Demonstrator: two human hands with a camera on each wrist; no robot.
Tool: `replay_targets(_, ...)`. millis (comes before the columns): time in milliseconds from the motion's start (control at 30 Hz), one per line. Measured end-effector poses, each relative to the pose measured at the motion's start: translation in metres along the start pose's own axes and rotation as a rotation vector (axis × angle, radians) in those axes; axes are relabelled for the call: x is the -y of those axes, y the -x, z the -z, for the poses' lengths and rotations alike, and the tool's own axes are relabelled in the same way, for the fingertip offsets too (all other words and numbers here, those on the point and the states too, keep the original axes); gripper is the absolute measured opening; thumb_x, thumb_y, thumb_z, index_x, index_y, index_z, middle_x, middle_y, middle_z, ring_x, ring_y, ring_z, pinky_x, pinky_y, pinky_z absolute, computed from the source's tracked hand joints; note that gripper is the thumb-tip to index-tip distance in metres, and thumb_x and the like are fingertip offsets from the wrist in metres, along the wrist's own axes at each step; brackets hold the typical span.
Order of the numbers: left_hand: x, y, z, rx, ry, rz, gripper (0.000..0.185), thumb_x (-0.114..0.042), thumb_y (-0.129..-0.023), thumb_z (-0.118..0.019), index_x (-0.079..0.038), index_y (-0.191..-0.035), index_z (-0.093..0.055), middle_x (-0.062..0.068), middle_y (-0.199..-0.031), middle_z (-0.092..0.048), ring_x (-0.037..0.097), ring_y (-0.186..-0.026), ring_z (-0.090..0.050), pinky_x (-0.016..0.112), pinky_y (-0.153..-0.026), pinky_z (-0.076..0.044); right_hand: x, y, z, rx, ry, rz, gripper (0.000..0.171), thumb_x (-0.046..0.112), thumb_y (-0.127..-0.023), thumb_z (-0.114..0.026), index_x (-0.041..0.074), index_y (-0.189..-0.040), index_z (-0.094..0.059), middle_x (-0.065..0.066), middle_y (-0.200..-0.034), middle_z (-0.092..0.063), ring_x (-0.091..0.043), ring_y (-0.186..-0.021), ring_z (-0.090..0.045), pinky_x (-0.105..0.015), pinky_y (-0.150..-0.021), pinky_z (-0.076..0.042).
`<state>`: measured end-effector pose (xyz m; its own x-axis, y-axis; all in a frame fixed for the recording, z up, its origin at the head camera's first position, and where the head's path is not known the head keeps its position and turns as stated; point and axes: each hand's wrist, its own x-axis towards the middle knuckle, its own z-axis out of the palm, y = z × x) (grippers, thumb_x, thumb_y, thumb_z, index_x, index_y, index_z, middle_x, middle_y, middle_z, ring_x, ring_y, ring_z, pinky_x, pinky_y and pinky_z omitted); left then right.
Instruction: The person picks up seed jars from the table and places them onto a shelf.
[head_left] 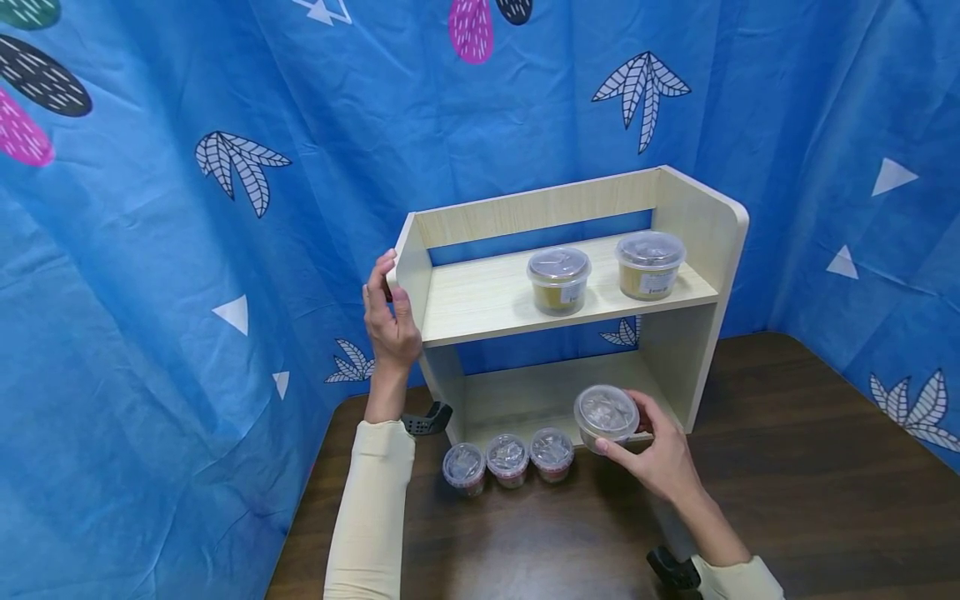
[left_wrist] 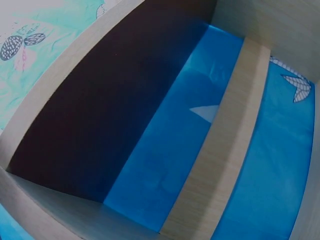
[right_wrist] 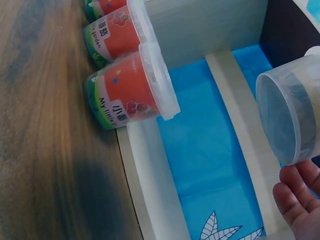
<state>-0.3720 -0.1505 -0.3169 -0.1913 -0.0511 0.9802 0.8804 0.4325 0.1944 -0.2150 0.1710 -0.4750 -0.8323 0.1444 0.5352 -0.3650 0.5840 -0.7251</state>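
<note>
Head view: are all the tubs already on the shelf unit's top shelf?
No: only two tubs stand on the top shelf; three small tubs sit on the table, and the right hand holds another.

Staged booth: blue patterned backdrop (head_left: 150,250)

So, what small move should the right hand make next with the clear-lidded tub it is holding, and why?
Probably lift the round clear-lidded plastic tub up toward the pale wooden shelf unit's upper board. The right hand holds it just in front of the lower opening, two similar tubs already stand above, and free board lies to their left. The left hand steadies the side panel.
</note>
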Motion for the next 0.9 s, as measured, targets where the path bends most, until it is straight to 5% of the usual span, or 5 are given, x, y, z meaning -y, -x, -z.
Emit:
replay_targets(467, 0.001, -0.001, -0.001, -0.011, 0.015, -0.010, 0.043, -0.030, -0.103, -0.043, -0.001, -0.134, -0.046, 0.016, -0.138, -0.051, 0.031, -0.107, -0.054, 0.030, -0.084, -0.049, 0.012, -0.006, -0.008, -0.025, -0.063, 0.045, 0.070, 0.018, -0.072, -0.085, 0.004, -0.133, -0.053, -0.008, -0.114, -0.064, -0.011, -0.091, -0.055, -0.034, -0.075, -0.054)
replay_targets(700, 0.001, 0.000, -0.001, -0.009, 0.005, -0.007, 0.043, -0.032, -0.103, -0.042, -0.001, -0.134, -0.045, 0.016, -0.139, -0.051, 0.031, -0.109, -0.054, 0.031, -0.086, -0.049, 0.017, -0.009, -0.007, -0.045, -0.107, 0.089, 0.070, 0.016, -0.071, -0.084, 0.004, -0.133, -0.054, -0.009, -0.112, -0.064, -0.009, -0.090, -0.054, -0.015, -0.073, -0.047)
replay_targets(900, -0.006, -0.003, 0.000, -0.011, 0.011, -0.010, 0.040, -0.024, -0.103, -0.043, 0.002, -0.132, -0.045, 0.020, -0.137, -0.051, 0.034, -0.108, -0.053, 0.030, -0.086, -0.048, 0.025, -0.013, -0.007, -0.055, -0.138, 0.104, 0.069, 0.014, -0.071, -0.084, 0.004, -0.132, -0.054, -0.008, -0.113, -0.064, -0.009, -0.090, -0.054, -0.013, -0.073, -0.045)
